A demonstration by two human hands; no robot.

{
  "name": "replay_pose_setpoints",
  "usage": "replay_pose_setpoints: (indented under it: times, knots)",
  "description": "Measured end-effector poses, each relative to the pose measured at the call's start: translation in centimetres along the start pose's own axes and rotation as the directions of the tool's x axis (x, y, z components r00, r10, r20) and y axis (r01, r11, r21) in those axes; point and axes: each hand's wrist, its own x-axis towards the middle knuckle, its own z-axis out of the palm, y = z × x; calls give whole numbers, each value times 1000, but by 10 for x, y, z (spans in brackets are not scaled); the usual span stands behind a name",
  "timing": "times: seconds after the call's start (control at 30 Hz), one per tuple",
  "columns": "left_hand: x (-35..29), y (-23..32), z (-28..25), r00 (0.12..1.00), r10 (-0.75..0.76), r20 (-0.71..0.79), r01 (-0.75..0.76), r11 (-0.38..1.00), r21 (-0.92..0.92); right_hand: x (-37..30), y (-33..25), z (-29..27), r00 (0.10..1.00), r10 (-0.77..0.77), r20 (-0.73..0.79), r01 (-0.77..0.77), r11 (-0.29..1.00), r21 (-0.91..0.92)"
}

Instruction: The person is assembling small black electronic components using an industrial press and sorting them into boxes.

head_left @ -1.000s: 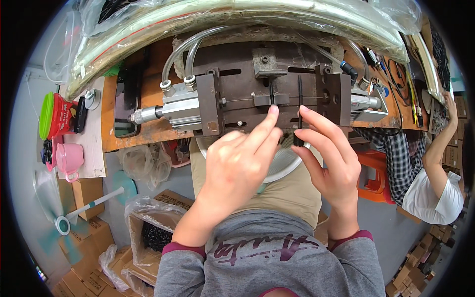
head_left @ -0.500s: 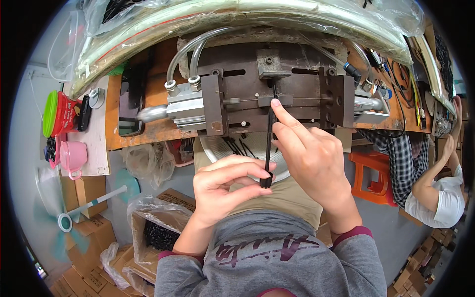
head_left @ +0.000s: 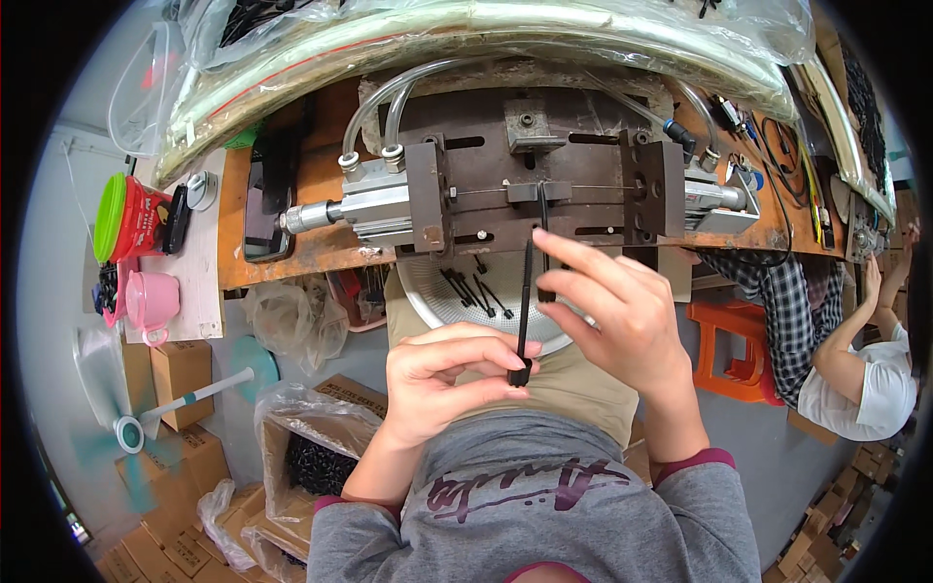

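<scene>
My left hand [head_left: 442, 367] pinches the knobbed lower end of a slim black rod [head_left: 526, 301], which points away from me. The far tip of that rod lies just short of the fixture's front edge. With thumb and fingers my right hand [head_left: 617, 316] grips a second black rod [head_left: 544, 243] near its knob. This second rod reaches to the small grey block [head_left: 555, 192] at the middle of the dark metal fixture [head_left: 573, 160]. My right index fingertip is close to the left rod's tip; I cannot tell whether they touch.
Pneumatic cylinders [head_left: 377, 211] flank the fixture, with clear hoses [head_left: 397, 121] above. Below the bench edge, a white basket [head_left: 428, 301] holds several black rods. A phone [head_left: 269, 209] lies left. A co-worker in a white shirt [head_left: 865, 394] sits right, near an orange stool [head_left: 724, 350].
The left rod has drawn back toward me, its tip now off the fixture. My right hand has shifted slightly nearer me, and the second rod now shows at the block.
</scene>
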Motion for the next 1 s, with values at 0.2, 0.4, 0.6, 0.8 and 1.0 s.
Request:
replay_pose_setpoints:
  times: [0.2,0.4,0.6,0.8,1.0]
  knots:
    - [-3,-6,-2,995,-48,92,-9,843,537,-42,2,16,993,41,115,-46,998,42]
    - [-11,-83,-7,994,-102,25,39,575,817,-116,15,64,942,202,266,-180,978,-106]
    - [-22,-116,-10,932,-299,204,-80,380,922,-159,6,81,876,250,412,-238,968,-82]
    - [-49,-169,-32,899,-300,318,-310,76,948,-157,-1,66,895,216,390,-243,970,19]
    - [-54,-185,-38,920,-359,159,-184,-36,982,-136,0,66,906,181,382,-221,973,65]
